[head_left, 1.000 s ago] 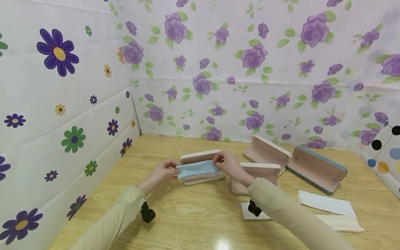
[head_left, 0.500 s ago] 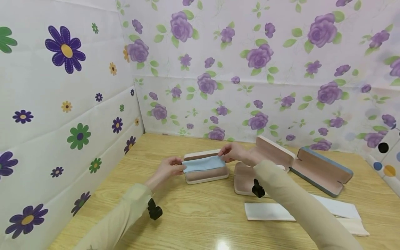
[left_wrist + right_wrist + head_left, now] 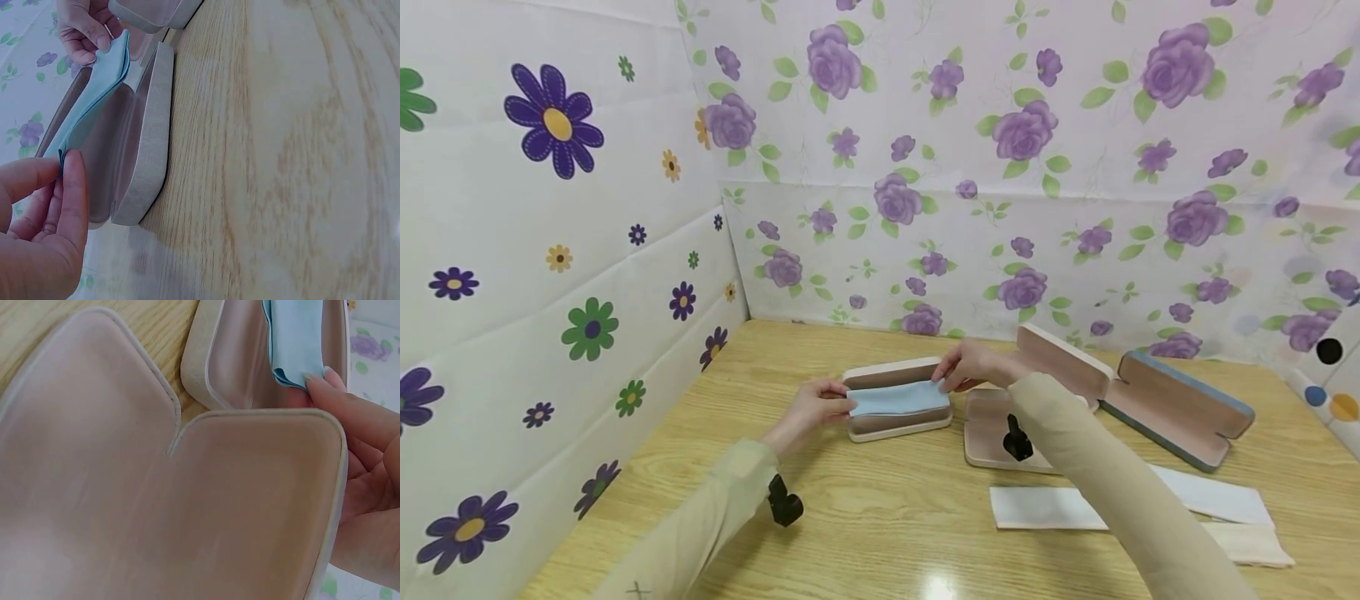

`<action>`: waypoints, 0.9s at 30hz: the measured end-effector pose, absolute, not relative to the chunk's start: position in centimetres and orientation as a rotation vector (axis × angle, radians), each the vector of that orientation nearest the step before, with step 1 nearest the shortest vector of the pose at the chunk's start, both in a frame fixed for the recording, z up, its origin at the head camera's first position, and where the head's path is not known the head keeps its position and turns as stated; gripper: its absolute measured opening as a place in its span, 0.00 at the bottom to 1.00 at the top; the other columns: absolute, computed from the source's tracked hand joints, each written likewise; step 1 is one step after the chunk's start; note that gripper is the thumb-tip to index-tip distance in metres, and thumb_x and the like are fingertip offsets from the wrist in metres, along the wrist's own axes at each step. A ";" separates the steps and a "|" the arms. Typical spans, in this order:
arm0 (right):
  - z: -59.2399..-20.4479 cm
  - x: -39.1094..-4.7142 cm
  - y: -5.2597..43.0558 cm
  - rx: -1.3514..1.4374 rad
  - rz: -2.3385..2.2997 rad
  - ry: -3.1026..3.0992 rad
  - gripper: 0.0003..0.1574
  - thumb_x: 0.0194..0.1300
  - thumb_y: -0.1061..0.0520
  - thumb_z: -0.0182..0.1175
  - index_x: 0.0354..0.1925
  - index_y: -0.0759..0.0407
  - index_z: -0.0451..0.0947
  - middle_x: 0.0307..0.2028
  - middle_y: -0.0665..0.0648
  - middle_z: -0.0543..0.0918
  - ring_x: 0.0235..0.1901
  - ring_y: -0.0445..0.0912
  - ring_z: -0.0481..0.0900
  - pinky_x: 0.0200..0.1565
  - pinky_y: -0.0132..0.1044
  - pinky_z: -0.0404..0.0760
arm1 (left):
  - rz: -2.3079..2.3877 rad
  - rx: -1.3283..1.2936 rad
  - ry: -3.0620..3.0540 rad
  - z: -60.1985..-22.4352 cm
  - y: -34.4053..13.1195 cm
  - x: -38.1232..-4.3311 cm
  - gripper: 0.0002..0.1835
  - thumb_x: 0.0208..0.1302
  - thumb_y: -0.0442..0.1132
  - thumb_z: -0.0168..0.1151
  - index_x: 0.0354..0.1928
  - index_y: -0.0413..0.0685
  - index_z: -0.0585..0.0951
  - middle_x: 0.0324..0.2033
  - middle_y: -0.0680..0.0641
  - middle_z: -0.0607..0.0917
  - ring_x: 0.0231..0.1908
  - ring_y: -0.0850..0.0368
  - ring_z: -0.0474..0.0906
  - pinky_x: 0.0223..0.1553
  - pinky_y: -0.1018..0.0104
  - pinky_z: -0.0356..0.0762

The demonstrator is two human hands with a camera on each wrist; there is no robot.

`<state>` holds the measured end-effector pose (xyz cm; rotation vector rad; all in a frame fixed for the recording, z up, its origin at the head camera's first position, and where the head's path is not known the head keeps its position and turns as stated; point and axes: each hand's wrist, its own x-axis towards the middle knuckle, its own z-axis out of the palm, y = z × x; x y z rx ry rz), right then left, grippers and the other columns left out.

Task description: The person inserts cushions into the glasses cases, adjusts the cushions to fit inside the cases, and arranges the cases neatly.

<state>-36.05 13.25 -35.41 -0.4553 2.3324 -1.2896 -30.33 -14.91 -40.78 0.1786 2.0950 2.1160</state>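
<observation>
A folded light blue cloth [image 3: 898,399] stretches lengthwise between my two hands, over an open glasses case [image 3: 901,430] with a pale outside and a pinkish-brown lining. At the cloth's left end my left hand [image 3: 812,410] pinches it between thumb and fingers; the left wrist view shows the folded layers of the cloth [image 3: 94,94] in that pinch. My right hand [image 3: 972,367] pinches the opposite end, close to the case's right side. In the right wrist view the thumb of the right hand [image 3: 362,431] lies on the cloth's corner, and the case's lining shows beneath the cloth.
Right of this case stands a second open pale case [image 3: 992,433], partly under my right forearm. Behind are another pale case [image 3: 1060,358] and a blue-grey one [image 3: 1176,408], both open. Folded white cloths [image 3: 1045,508] and a cream cloth [image 3: 1247,543] lie at front right.
The cloth has come down closer over the open case, both hands moving with it and keeping their pinch. The head view has shifted slightly.
</observation>
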 end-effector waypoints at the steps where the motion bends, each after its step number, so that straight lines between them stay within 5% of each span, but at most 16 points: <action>1: -35.5 -36.1 13.3 -0.458 -1.291 2.325 0.11 0.49 0.71 0.65 0.35 0.71 0.80 0.23 0.57 0.80 0.18 0.42 0.70 0.32 0.43 0.77 | 2.109 0.173 2.105 -40.8 -14.8 -30.3 0.09 0.54 0.22 0.59 0.37 0.26 0.71 0.28 0.43 0.77 0.26 0.55 0.77 0.41 0.51 0.74; 5: -35.5 -36.3 13.3 -0.421 -1.272 2.323 0.11 0.49 0.72 0.64 0.36 0.72 0.80 0.24 0.57 0.81 0.18 0.42 0.72 0.35 0.46 0.77 | 2.102 0.130 2.123 -41.3 -14.7 -30.7 0.08 0.54 0.22 0.59 0.36 0.27 0.72 0.28 0.41 0.77 0.26 0.55 0.77 0.41 0.51 0.74; 11: -35.7 -36.3 13.1 -0.354 -1.175 2.376 0.11 0.49 0.71 0.65 0.35 0.68 0.82 0.25 0.56 0.82 0.16 0.41 0.68 0.25 0.35 0.72 | 2.096 0.058 2.145 -41.4 -14.4 -30.7 0.09 0.52 0.20 0.60 0.35 0.24 0.73 0.27 0.40 0.77 0.25 0.55 0.78 0.36 0.57 0.77; 21: -36.3 -36.1 13.4 -0.434 -1.164 2.365 0.12 0.51 0.69 0.64 0.38 0.69 0.81 0.34 0.58 0.82 0.29 0.46 0.76 0.38 0.48 0.75 | 2.041 -0.048 2.205 -41.3 -14.1 -30.5 0.10 0.49 0.20 0.64 0.35 0.23 0.77 0.27 0.38 0.80 0.24 0.52 0.80 0.33 0.58 0.78; 27: -36.5 -36.3 13.1 -0.412 -1.205 2.320 0.13 0.50 0.74 0.62 0.38 0.74 0.79 0.25 0.58 0.81 0.17 0.41 0.69 0.22 0.31 0.70 | 1.987 -0.054 2.256 -41.5 -14.2 -30.6 0.09 0.48 0.22 0.65 0.33 0.25 0.78 0.24 0.39 0.81 0.23 0.52 0.80 0.31 0.57 0.78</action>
